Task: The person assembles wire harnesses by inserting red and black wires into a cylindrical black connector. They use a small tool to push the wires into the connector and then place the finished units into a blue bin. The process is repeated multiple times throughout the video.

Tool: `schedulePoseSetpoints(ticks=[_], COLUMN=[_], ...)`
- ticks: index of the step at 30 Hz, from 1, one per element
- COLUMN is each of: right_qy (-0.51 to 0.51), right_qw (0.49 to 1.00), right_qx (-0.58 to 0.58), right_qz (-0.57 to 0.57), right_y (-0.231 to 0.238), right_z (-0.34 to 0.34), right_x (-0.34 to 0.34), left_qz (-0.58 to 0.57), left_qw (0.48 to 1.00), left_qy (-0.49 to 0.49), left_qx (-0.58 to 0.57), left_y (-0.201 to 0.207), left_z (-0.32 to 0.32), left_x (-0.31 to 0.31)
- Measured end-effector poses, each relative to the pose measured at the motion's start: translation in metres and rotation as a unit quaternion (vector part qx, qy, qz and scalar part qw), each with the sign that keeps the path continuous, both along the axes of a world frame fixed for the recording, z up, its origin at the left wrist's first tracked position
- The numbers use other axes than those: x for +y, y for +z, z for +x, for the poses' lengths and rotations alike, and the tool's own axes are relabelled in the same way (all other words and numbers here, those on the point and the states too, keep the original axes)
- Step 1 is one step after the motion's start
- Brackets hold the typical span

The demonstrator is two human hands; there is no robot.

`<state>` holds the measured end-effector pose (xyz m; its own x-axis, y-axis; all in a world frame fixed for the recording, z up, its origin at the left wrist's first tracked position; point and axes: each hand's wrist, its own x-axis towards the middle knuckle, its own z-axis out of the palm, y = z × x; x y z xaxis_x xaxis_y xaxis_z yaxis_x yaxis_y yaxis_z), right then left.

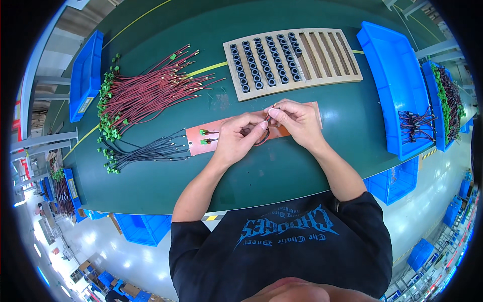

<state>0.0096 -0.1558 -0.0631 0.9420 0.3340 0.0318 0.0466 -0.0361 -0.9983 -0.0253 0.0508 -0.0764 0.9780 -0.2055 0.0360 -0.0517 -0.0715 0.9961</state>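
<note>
Both hands meet over an orange-brown board [200, 127] on the green table. My left hand [240, 137] is closed in a pinch on a dark wire [263, 143], part of which loops below the fingers. Beside it my right hand [298, 121] pinches at the same spot, its fingertips on a small end piece too tiny to name. Two green connectors [204, 137] lie on the board left of my left hand. Farther left rest a bundle of black wires [151, 151] and a large spread of red wires [151, 93], all with green connectors at their left ends.
Beyond my hands lies a slotted wooden tray [322, 58], its left slots holding several black ring-shaped parts [257, 63]. Blue bins stand at the left [86, 75] and the right [375, 65]; the right one holds some dark wire assemblies [415, 125]. Another bin [443, 108] is filled with wires.
</note>
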Motion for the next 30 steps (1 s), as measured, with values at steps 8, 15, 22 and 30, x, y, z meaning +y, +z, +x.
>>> schedulePoseSetpoints(ticks=[8,15,22,30], right_qy=[0.005,-0.050,-0.078,-0.109], right_qw=[1.000,0.994,0.975,0.940], right_qx=[-0.018,-0.063,-0.183,-0.263], right_qz=[-0.012,-0.069,-0.094,-0.186], right_y=[0.001,-0.001,-0.002,-0.013], right_z=[-0.001,-0.002,-0.010,-0.014], right_x=[-0.001,-0.001,0.000,-0.011], left_qz=[0.010,-0.002,0.128,0.188], left_qw=[0.999,0.997,0.982,0.969], left_qy=[-0.040,0.002,0.008,0.014], left_qx=[0.025,-0.083,-0.138,-0.159], left_y=[0.000,0.004,0.001,0.006], left_z=[0.001,-0.003,-0.006,-0.003], left_x=[0.004,0.005,0.008,0.007])
